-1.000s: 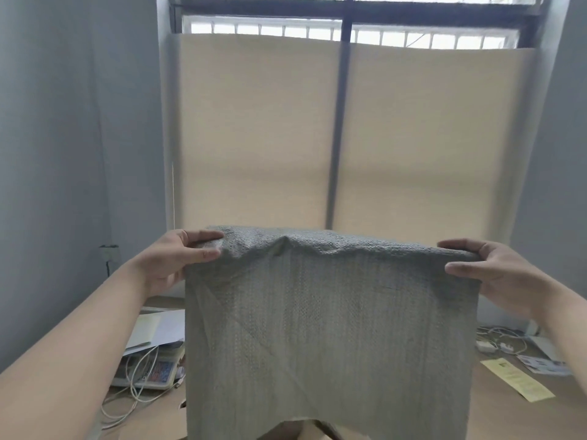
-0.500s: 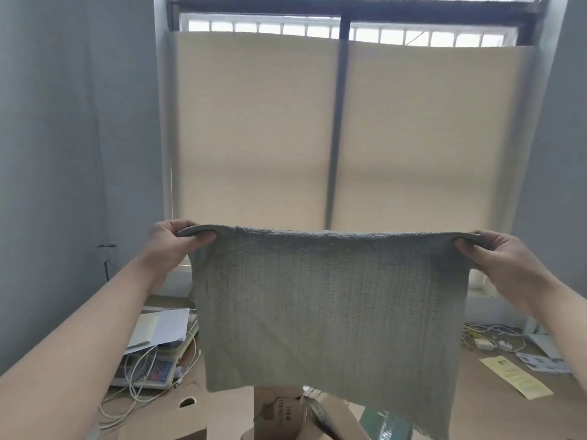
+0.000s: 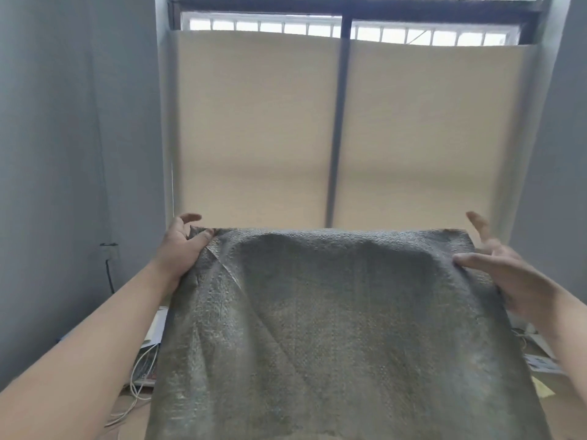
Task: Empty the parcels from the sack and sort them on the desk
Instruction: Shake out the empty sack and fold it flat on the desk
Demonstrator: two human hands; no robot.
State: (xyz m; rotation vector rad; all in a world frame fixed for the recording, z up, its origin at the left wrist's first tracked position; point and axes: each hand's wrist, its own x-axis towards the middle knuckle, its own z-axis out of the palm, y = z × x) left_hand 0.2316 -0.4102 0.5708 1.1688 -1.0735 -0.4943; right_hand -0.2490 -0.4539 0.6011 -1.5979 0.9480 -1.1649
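I hold a grey woven sack (image 3: 333, 328) spread wide in front of me by its upper edge. My left hand (image 3: 184, 246) pinches the top left corner between thumb and fingers. At the top right corner my right hand (image 3: 495, 268) has its thumb pressed on the front of the cloth, while the forefinger sticks up free of it. The cloth bulges and creases in the middle and hangs down past the bottom of the view. It hides the desk under it, and no parcel is visible.
White cables (image 3: 139, 385) and papers lie on the desk at the left. More papers (image 3: 540, 363) and a yellow slip (image 3: 543, 389) lie at the right. Behind stand a window with a beige blind (image 3: 254, 138) and grey walls.
The sack has swung lower and toward me and now covers the cardboard boxes seen below it half a second ago. Both hands have spread their fingers more loosely.
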